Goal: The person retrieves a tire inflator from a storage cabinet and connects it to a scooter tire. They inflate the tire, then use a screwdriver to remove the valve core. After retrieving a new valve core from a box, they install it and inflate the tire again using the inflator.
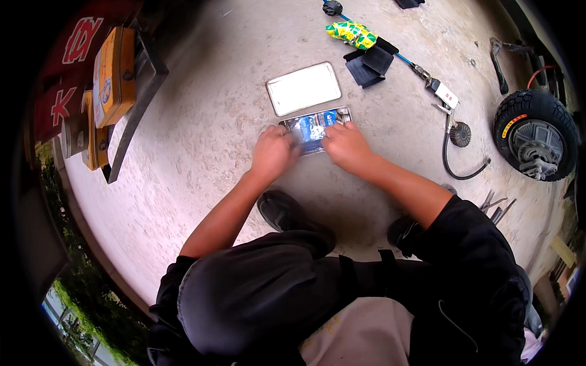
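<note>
A shallow open metal tin (347,112) lies on the concrete floor in front of me, with blue-and-white packets (313,125) in it. My left hand (274,151) is at the tin's left end, its fingers curled and slightly blurred; what they pinch is hidden. At the tin's right part, my right hand (347,146) is closed, its fingertips against the blue packet; whether they grip it or something smaller does not show. Just beyond the tin lies its shiny rectangular lid (304,89), flat and apart from it.
A tyre gauge (447,94) with hose, a green-and-yellow packet (352,35) and black plastic pieces (370,64) lie beyond, to the right. Farther right are a wheel (537,135) and hand tools (495,206). Orange boxes (116,76) stand on a metal-edged shelf at left.
</note>
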### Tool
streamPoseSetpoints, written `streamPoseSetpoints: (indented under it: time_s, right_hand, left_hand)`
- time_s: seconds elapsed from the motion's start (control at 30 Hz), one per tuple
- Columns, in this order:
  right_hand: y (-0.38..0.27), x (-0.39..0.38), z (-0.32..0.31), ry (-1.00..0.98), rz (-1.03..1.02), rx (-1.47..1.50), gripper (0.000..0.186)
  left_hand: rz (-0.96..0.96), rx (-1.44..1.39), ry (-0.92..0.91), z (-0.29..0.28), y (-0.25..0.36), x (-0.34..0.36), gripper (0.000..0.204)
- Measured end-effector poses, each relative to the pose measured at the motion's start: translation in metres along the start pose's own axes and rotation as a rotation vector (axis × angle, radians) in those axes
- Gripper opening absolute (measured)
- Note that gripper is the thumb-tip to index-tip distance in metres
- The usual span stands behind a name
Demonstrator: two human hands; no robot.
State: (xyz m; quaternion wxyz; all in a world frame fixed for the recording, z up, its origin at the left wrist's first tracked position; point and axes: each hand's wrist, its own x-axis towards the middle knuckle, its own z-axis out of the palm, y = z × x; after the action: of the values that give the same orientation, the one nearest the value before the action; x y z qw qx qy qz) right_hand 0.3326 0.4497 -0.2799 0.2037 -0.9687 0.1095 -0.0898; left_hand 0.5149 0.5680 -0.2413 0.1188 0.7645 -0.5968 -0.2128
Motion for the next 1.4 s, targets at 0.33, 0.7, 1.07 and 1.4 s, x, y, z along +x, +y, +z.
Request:
streamPoseSetpoints:
  time_s: [0.33, 0.7, 1.07, 1.4]
  right_hand:
    - [-0.010, 0.008, -0.008, -0.025, 0.107, -0.049, 0.012]
    - [0.073, -0.094, -0.315, 0.120, 0.177, -0.132, 0.010]
    - [0.222, -0.409, -0.409, 1.237, 1.101, 0.399, 0.022]
    - [0.295, -0.472, -0.404, 1.348, 0.890, 0.370, 0.017]
  left_hand:
    - [0.039, 0.046, 0.017, 0.012, 0.019, -0.001, 0.011]
    - [0.424, -0.476, -0.287, -0.145, 0.286, 0.153, 0.011]
    - [0.516, -0.286, -0.107, -0.080, 0.394, 0.214, 0.031]
    - [-0.083, 0.186, -0.752, -0.078, 0.214, 0.117, 0.037]
